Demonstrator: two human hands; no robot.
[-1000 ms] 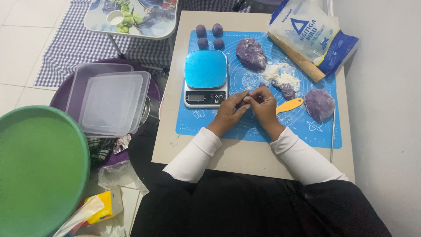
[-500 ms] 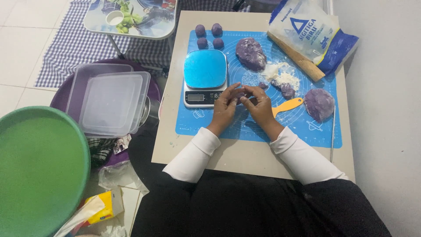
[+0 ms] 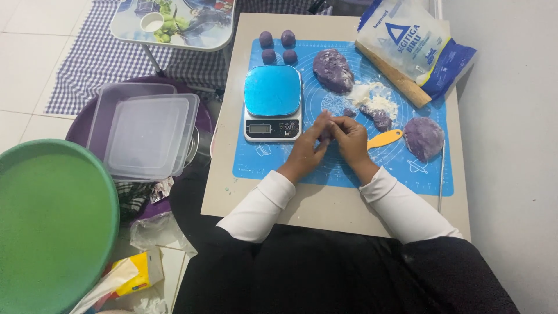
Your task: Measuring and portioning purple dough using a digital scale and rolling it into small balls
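Observation:
My left hand [image 3: 308,145] and my right hand [image 3: 350,136] meet above the blue baking mat [image 3: 290,163], fingers closed together around a small piece of purple dough [image 3: 325,137] that is mostly hidden. A blue kitchen scale [image 3: 272,102] stands just left of my hands. A large purple dough lump [image 3: 332,70] lies behind them, and a flattened purple dough lump [image 3: 423,137] lies to the right. Several purple dough balls [image 3: 278,47] sit at the mat's far left corner. An orange scraper [image 3: 383,139] lies beside my right hand.
A flour pile [image 3: 372,99], a wooden rolling pin [image 3: 388,75] and a flour bag [image 3: 412,40] sit at the back right. Left of the low table [image 3: 325,212] are clear plastic containers [image 3: 145,136], a green round tray [image 3: 52,227] and a small printed table [image 3: 174,23].
My hands have shifted slightly toward the scale and keep working the small dough piece between the fingers. Nothing else has moved.

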